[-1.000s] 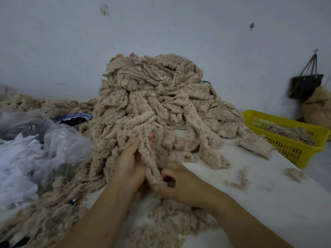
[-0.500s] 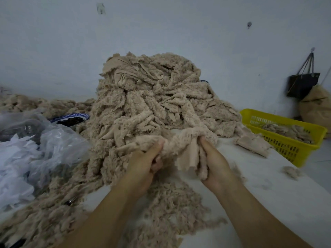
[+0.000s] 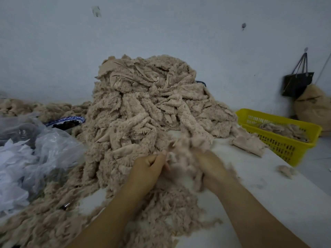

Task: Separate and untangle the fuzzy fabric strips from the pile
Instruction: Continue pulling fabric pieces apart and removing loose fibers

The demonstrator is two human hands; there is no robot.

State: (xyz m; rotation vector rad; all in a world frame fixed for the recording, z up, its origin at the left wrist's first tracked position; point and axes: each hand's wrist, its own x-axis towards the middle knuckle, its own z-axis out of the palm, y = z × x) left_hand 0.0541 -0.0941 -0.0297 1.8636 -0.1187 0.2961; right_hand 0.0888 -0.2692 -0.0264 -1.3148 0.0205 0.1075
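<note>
The white surface (image 3: 268, 203) spreads before you; on it the tall pile of fuzzy strips (image 3: 148, 108) rises at the centre against the far wall, loose ends trailing near and left; a clear plastic bag (image 3: 44, 154) lies left, a yellow basket (image 3: 286, 145) right; your left hand (image 3: 148, 169) curls its fingers round a blurred strip (image 3: 186, 149) at the pile's near foot; your right hand (image 3: 213, 167) meets the same strip, its fingers hidden, so you cannot tell its grip.
</note>
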